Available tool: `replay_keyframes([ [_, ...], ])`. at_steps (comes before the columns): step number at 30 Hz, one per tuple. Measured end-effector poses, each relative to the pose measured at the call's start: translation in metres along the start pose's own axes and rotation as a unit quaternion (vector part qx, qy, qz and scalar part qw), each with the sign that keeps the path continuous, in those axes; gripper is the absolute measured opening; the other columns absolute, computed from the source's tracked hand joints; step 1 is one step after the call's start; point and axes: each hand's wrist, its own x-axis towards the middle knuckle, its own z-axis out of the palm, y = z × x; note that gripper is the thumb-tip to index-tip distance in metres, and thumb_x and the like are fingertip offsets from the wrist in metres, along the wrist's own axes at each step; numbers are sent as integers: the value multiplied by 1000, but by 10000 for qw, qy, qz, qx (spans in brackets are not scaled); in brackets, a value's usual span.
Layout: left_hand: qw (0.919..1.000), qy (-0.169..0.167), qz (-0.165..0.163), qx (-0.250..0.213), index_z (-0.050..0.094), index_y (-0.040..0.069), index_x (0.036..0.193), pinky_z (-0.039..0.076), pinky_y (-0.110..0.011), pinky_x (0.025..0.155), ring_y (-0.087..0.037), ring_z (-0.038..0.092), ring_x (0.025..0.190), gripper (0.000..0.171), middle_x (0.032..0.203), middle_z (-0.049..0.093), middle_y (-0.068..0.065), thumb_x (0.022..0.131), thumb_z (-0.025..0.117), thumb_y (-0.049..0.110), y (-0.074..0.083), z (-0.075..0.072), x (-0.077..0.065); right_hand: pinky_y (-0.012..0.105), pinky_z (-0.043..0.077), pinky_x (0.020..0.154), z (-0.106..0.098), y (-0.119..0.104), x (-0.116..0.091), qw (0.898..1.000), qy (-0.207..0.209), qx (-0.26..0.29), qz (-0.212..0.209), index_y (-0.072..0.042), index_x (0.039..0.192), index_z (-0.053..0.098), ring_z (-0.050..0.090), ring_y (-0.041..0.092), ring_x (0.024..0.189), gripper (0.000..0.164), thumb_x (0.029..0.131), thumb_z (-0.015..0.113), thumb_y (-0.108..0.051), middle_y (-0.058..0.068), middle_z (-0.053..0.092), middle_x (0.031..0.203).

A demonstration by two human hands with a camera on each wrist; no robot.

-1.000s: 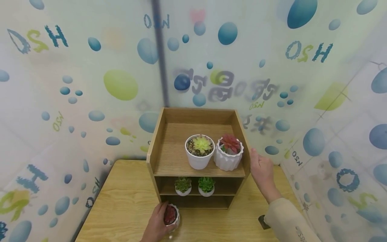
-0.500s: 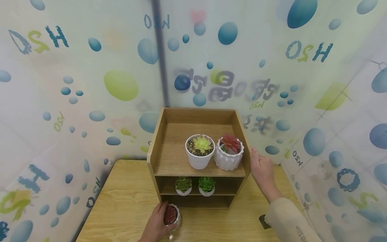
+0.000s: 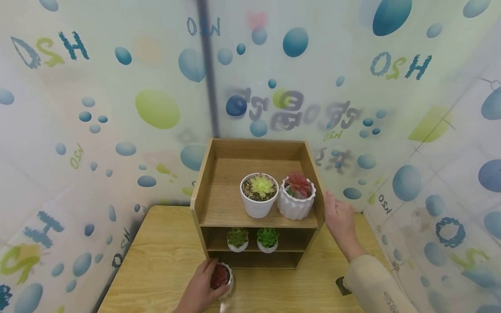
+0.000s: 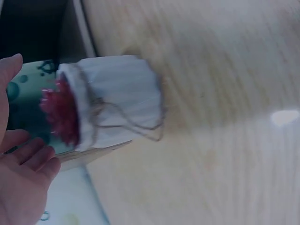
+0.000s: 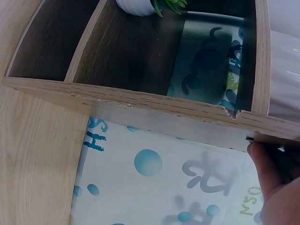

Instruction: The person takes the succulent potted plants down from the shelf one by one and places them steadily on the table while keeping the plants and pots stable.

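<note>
Left hand point(image 3: 198, 287) edges toward nine o'clock, grip apart around the lower red plant point(image 3: 220, 277), on the tabletop point(image 3: 156, 269) at the shelf's point(image 3: 231, 174) seven! Right hand point(image 3: 341, 222) touches three o'clock, hold unclear. Looks like settling; next calls for careful release.

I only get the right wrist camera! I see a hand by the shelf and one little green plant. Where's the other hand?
Observer: The left hand is down in front of the shelf, at a white pot with a red plant in it.
Operator: Ooh! Is that pot plain or fancy?
Observer: A bit fancy: it has a thin brown string round it.
Operator: And is my green plant all alone in there?
Observer: No, a darker green plant stands in the same compartment, to its left in the head view.
</note>
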Motion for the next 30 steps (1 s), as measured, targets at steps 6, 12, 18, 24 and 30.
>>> replay_keyframes([
  [6,9996,-257,127,-46,58,-3,141,56,-50,93,-36,59,124,85,141,55,-19,83,83,54,12,-16,0,26,19,44,0,0,1,10000,-36,1,7,-9,47,34,24,9,46,62,107,47,-19,-11,26,46],
  [12,9965,-612,531,-202,56,0,144,54,-54,94,-37,59,126,84,143,54,-18,89,73,61,31,-40,5,26,20,44,-1,0,1,10000,-84,-13,10,-8,48,33,24,9,46,62,108,46,-20,-11,26,46],
  [18,9898,29,1426,-30,67,5,134,57,-44,92,-25,63,118,62,131,63,-6,89,80,45,57,-63,8,26,18,45,0,2,1,9999,-57,-75,-101,-12,48,32,22,8,47,61,107,46,-18,-11,25,47],
  [24,9742,642,2161,-134,69,3,129,59,-30,83,-15,65,107,54,128,65,-5,86,84,31,78,-80,12,25,18,45,0,2,2,9999,-79,-59,-134,-12,49,31,21,8,47,60,107,45,-17,-10,25,47],
  [30,9704,712,2202,-690,66,3,132,56,-15,70,-19,65,109,53,131,63,-7,86,84,23,100,-98,16,25,17,45,0,2,2,9998,-60,-60,-164,-13,49,31,21,8,47,60,107,45,-17,-10,25,47],
])
